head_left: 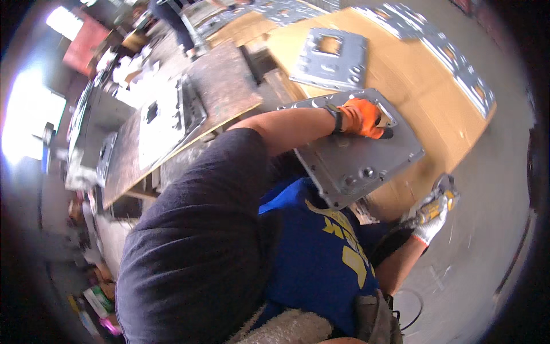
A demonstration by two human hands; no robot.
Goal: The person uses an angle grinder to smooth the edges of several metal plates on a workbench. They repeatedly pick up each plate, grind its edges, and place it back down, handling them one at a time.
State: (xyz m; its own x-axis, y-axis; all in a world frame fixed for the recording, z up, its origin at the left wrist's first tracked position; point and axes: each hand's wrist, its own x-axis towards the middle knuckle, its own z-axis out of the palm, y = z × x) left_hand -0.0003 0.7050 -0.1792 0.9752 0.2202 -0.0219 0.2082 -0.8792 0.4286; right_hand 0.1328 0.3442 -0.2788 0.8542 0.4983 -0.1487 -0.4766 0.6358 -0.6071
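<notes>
My left hand (362,118), in an orange glove with dark fingertips, is closed on a grey metal plate (381,155). Its fingers curl at a cut-out near the plate's far edge. The plate has several small holes and a round boss, and it lies tilted in front of my body, over the near edge of a cardboard-covered table. Off to the right, my right hand (431,225), in a white glove, wraps round a yellow and black angle grinder (427,211). The grinder's head points away from me and is held apart from the plate; motion blurs it.
A similar plate with a square opening (330,57) lies on the cardboard (412,74), with more metal plates (458,69) along its far edge. At left, a wooden table (229,74) bears further panels. Another person's leg (175,23) shows at the back. A cable (417,304) hangs at lower right.
</notes>
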